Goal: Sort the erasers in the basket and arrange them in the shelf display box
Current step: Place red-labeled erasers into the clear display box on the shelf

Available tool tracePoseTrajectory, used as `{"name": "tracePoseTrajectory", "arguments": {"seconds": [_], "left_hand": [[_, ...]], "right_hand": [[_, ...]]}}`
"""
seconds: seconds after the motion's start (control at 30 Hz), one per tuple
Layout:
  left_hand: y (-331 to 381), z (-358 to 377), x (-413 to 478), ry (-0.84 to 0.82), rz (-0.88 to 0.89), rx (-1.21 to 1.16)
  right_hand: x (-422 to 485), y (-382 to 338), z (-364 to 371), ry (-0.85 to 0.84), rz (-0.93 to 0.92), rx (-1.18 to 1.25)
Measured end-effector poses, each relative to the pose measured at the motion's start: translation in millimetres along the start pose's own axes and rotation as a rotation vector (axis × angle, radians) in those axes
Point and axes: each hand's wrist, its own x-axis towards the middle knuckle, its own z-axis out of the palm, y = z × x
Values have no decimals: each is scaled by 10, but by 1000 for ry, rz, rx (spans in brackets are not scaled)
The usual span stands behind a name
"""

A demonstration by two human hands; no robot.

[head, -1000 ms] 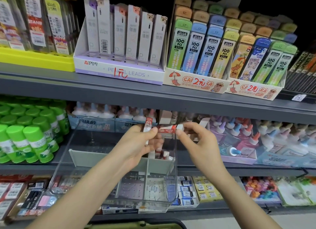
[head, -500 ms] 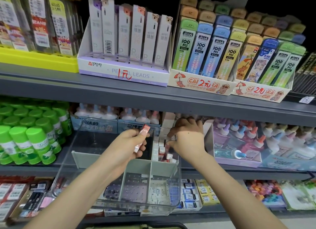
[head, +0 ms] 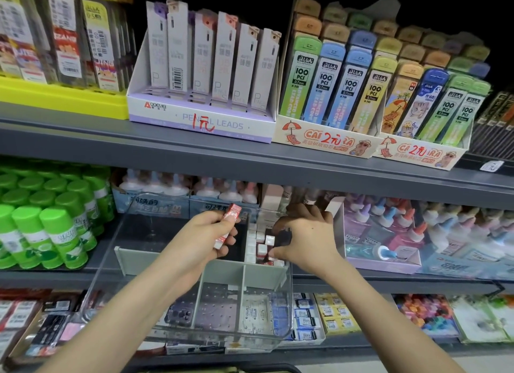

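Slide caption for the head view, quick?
Left hand holds a red-and-white wrapped eraser; right hand grips white-ended erasers packed rear-right in the clear plastic display box.

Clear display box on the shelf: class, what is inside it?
The display box holds grey dividers and, in its right rear compartment, red-and-white erasers packed in rows. The right hand covers whatever lies beneath it there.

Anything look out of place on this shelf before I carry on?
One glue bottle lies on its side in the purple tray right of the display box, while its neighbours stand upright. The erasers by the right hand sit unevenly.
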Motion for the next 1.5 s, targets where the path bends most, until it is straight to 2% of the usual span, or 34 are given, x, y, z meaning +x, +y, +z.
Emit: {"name": "tracePoseTrajectory", "arguments": {"seconds": [0.13,0.23,0.4,0.5,0.6,0.8,0.87,1.0,1.23,1.5], "left_hand": [[9,46,4,-7,7,8],[0,84,41,-10,40,90],[-2,139,92,-6,204,477],[20,204,93,23,264,732],[9,266,132,31,279,842],[-51,347,240,97,320,1033],[-97,373,279,110,310,1113],[-139,391,374,161,308,1189],[-203,411,479,308,447,1221],[-302,375,482,332,506,1148]], "right_hand": [[77,25,39,47,9,-4],[123,50,61,141,20,-13],[199,-6,35,254,30,-31],[200,29,73,229,3,89],[170,38,70,251,-51,162],[239,26,153,374,-73,59],[223,35,135,370,-43,41],[165,69,90,256,67,145],[81,134,4,31,15,71],[128,40,74,-6,15,42]]}}
